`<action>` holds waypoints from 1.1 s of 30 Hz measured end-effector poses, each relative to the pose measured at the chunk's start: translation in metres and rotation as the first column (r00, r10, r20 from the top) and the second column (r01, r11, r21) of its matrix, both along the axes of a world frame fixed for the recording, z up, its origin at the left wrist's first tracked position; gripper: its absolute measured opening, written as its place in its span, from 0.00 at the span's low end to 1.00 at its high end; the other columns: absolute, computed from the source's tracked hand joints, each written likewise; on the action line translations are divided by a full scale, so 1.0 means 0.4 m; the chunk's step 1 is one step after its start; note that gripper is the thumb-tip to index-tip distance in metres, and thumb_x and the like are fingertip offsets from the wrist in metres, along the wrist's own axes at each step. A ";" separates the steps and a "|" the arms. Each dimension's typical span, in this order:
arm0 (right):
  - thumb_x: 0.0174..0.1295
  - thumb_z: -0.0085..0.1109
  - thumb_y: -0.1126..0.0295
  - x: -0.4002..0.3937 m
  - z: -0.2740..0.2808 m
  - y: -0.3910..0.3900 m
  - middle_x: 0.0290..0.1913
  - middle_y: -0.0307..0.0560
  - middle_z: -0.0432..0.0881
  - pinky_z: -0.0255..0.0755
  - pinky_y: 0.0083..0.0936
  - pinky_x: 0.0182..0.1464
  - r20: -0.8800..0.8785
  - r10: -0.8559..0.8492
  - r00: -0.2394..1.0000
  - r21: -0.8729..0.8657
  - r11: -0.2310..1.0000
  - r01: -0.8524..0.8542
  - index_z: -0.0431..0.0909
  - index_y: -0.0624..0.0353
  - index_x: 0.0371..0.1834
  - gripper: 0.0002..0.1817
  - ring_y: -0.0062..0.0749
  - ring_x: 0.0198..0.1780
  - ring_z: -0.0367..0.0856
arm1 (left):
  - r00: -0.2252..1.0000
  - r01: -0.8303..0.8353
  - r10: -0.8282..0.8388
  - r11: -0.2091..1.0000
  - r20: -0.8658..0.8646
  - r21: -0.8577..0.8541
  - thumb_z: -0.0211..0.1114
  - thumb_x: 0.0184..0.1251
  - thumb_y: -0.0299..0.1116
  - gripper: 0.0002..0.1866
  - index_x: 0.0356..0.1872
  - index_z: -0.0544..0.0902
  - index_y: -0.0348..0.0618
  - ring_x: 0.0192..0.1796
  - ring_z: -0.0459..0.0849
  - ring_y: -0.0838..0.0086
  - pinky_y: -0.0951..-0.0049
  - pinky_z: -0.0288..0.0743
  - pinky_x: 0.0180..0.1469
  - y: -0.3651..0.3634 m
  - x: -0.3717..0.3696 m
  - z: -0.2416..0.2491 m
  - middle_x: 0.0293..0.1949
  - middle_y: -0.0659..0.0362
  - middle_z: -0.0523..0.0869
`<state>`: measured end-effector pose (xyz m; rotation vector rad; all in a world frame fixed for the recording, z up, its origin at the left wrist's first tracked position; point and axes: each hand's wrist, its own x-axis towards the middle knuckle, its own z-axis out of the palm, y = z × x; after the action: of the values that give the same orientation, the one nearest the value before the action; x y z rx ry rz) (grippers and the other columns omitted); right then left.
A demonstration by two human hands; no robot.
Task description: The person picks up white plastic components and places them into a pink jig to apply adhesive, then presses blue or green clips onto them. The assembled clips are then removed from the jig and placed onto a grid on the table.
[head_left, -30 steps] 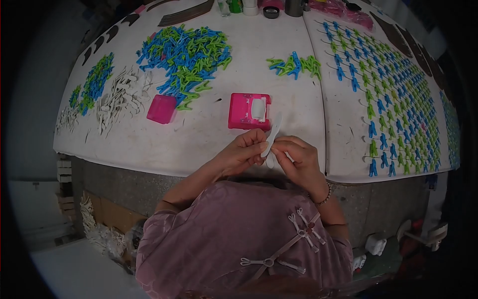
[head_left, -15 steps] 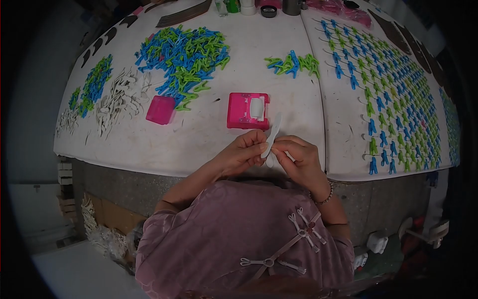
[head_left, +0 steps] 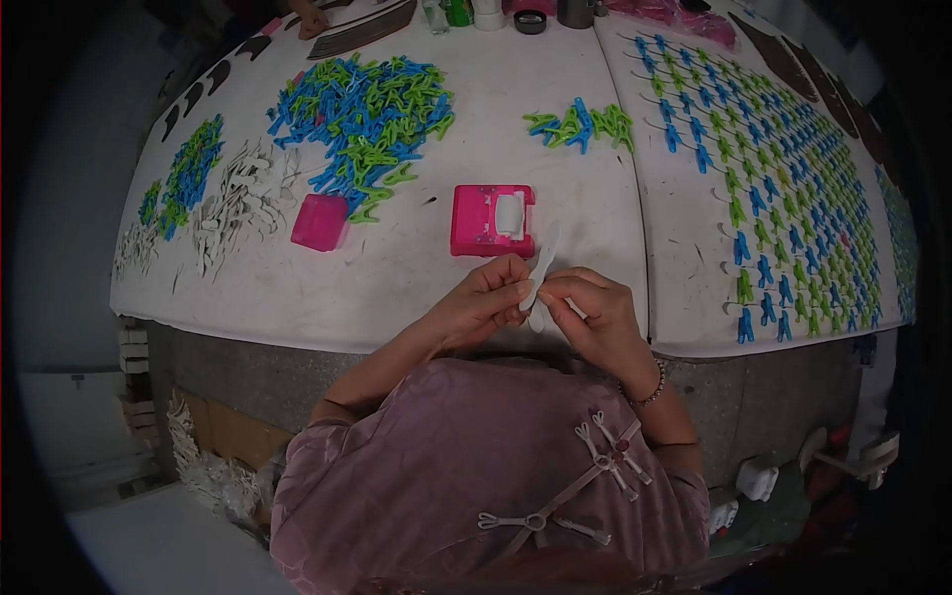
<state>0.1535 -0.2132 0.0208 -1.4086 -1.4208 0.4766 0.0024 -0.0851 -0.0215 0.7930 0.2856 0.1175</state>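
Near the table's front edge, my left hand pinches a thin white strip between thumb and fingers. My right hand comes from the other side, its thumb and fingertips closed on the same strip's lower part. The strip slants upward, its rounded upper end free, and a pale lower end shows beneath the fingers. Just beyond the hands lies a pink plastic holder with a white roll-like piece in it. What exactly the strip is, I cannot make out.
A pink box stands left, beside a heap of blue and green clips and white strips. More clips lie ahead. Rows of clips with hooks cover the right table. Another person's hand is at the far left.
Another person's hand has appeared at the far edge by the dark curved pieces. My hands keep their hold on the white strip, almost still; the view has shifted slightly.
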 end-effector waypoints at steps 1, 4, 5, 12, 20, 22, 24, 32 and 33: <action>0.57 0.59 0.79 -0.003 -0.002 0.001 0.36 0.48 0.82 0.76 0.24 0.34 0.025 -0.020 0.999 0.029 0.999 0.019 0.79 0.63 0.35 0.04 0.34 0.32 0.83 | 1.000 -0.013 0.013 1.000 -0.016 0.021 0.58 0.72 0.35 0.06 0.39 0.72 0.46 0.31 0.73 0.86 0.83 0.69 0.34 0.000 0.000 -0.004 0.32 0.67 0.75; 0.55 0.60 0.80 -0.007 -0.006 0.004 0.36 0.48 0.82 0.76 0.25 0.34 0.021 -0.045 0.999 0.044 0.998 0.044 0.79 0.63 0.35 0.05 0.35 0.32 0.83 | 1.000 -0.021 0.021 1.000 0.012 0.004 0.58 0.72 0.35 0.06 0.40 0.72 0.46 0.31 0.74 0.87 0.83 0.70 0.34 0.001 0.002 -0.011 0.32 0.68 0.74; 0.55 0.60 0.80 -0.006 -0.007 0.004 0.36 0.48 0.82 0.76 0.25 0.34 0.021 -0.046 0.999 0.044 0.998 0.045 0.79 0.63 0.35 0.05 0.35 0.32 0.83 | 1.000 -0.020 0.020 1.000 0.012 0.004 0.58 0.72 0.35 0.06 0.40 0.72 0.46 0.31 0.74 0.87 0.83 0.70 0.34 0.000 0.003 -0.010 0.32 0.68 0.74; 0.55 0.61 0.79 0.003 -0.003 0.001 0.36 0.48 0.82 0.76 0.24 0.34 -0.070 0.010 0.997 -0.003 1.000 -0.010 0.79 0.62 0.35 0.05 0.35 0.32 0.83 | 1.000 -0.005 0.006 1.000 0.018 -0.016 0.57 0.72 0.35 0.06 0.40 0.71 0.47 0.31 0.74 0.87 0.83 0.70 0.34 0.002 -0.004 0.003 0.32 0.68 0.75; 0.49 0.63 0.80 -0.025 -0.005 0.007 0.32 0.46 0.80 0.75 0.25 0.33 0.052 -0.069 0.996 0.075 0.995 0.065 0.77 0.61 0.30 0.07 0.35 0.31 0.81 | 0.998 -0.055 0.055 0.997 -0.011 0.047 0.58 0.72 0.34 0.05 0.39 0.72 0.47 0.30 0.73 0.87 0.83 0.70 0.34 -0.006 -0.003 -0.008 0.32 0.68 0.76; 0.45 0.64 0.80 -0.032 -0.010 0.012 0.30 0.45 0.79 0.75 0.26 0.33 0.070 -0.126 0.990 0.091 0.989 0.119 0.75 0.60 0.27 0.08 0.36 0.31 0.80 | 0.999 -0.035 0.035 0.999 -0.004 0.004 0.58 0.72 0.35 0.05 0.39 0.72 0.48 0.30 0.74 0.87 0.83 0.70 0.34 -0.006 0.000 -0.004 0.32 0.68 0.76; 0.44 0.64 0.80 -0.035 -0.010 0.020 0.30 0.44 0.79 0.75 0.27 0.33 0.094 -0.153 0.984 0.132 0.981 0.139 0.75 0.60 0.27 0.08 0.36 0.31 0.80 | 0.999 -0.031 0.032 0.998 0.009 -0.052 0.58 0.72 0.35 0.05 0.40 0.73 0.48 0.30 0.73 0.87 0.83 0.70 0.34 -0.007 0.003 0.005 0.33 0.68 0.76; 0.47 0.62 0.80 0.042 -0.038 0.026 0.30 0.45 0.79 0.76 0.32 0.37 0.181 -0.313 0.932 0.113 0.948 0.296 0.75 0.59 0.27 0.07 0.41 0.32 0.80 | 0.998 0.040 -0.027 0.978 0.064 -0.207 0.59 0.71 0.34 0.07 0.42 0.73 0.45 0.28 0.69 0.86 0.84 0.62 0.31 -0.009 0.009 0.011 0.28 0.65 0.75; 0.49 0.62 0.80 0.066 -0.050 0.026 0.30 0.45 0.79 0.75 0.33 0.38 0.342 -0.336 0.878 0.163 0.941 0.297 0.76 0.60 0.28 0.06 0.42 0.31 0.79 | 0.998 0.037 -0.023 0.977 0.065 -0.212 0.58 0.71 0.35 0.07 0.42 0.74 0.45 0.27 0.67 0.86 0.84 0.61 0.30 -0.009 0.008 0.006 0.27 0.65 0.74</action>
<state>0.1800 -0.2027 0.0008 -1.6636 -1.4390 -0.0798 0.0056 -0.0887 -0.0191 0.5793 0.2227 0.0815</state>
